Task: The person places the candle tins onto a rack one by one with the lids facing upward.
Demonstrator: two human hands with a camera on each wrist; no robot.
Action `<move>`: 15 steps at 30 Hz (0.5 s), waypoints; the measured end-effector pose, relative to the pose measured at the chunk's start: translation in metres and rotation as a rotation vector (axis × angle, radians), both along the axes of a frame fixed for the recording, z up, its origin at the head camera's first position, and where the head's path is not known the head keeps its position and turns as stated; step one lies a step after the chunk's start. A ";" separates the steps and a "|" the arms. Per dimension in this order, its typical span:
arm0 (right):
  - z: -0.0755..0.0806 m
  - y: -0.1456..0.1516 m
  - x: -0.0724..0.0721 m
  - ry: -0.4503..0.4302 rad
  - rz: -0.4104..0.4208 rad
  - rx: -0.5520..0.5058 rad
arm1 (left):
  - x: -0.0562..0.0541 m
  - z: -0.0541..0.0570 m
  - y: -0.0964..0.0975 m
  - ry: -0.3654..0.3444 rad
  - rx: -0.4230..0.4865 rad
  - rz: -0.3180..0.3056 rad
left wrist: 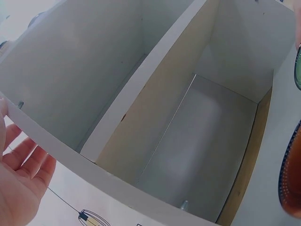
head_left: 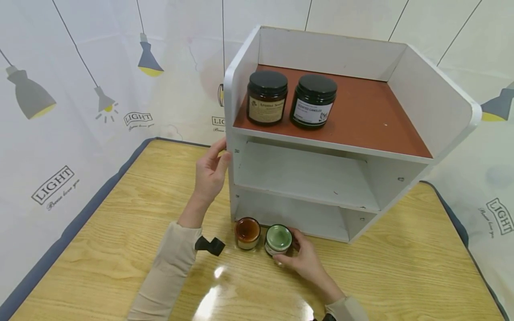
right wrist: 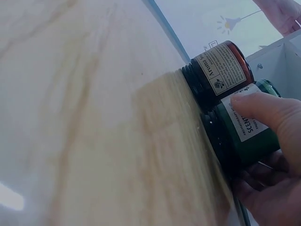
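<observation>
Right wrist view crops right hand [head_left: 305, 259], gripping green jar [right wrist: 254, 146]; left hand [head_left: 209, 173] relaxed.

There on the glossy wood-grain table [head_left: 401, 267], we had a white shelf unit [head_left: 447, 104] standing with its open front facing us! Right before it, near its left end, we picked out an amber jar [head_left: 247, 232], upside down, and just beside that, we saw a green jar [head_left: 278, 237], bottom up too, its dark lid [right wrist: 218, 143] down at table level! Higher up, above two white shelves [head_left: 305, 174], we had the red-brown top board [head_left: 369, 116], and what a pair we found: a dark brown jar [head_left: 266, 107] close to the left wall [head_left: 244, 67], a dark jar labelled "Scented Candles" [head_left: 311, 109] just beside it, both upright, both black-lidded!
</observation>
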State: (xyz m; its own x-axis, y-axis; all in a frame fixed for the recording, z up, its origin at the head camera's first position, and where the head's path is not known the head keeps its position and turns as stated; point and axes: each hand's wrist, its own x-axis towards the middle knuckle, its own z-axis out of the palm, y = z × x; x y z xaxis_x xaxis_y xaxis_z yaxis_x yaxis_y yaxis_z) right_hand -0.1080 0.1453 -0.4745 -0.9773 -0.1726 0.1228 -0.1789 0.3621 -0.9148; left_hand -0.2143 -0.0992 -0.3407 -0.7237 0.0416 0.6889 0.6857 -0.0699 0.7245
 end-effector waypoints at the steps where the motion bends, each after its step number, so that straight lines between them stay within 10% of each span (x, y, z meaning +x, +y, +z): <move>1: -0.001 0.000 0.000 0.011 0.000 0.002 | 0.000 0.000 0.000 0.007 0.004 0.002; 15: 0.031 -0.009 0.009 0.059 -0.002 0.015 | -0.003 -0.003 0.001 0.025 0.015 0.014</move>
State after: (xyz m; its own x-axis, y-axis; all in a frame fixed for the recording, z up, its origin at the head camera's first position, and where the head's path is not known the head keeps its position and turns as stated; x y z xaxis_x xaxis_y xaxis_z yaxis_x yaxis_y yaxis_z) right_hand -0.0990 0.1367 -0.4439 -0.9688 -0.1726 0.1777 -0.2316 0.3764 -0.8970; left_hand -0.2170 -0.0983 -0.3433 -0.7068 0.0216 0.7071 0.7043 -0.0710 0.7063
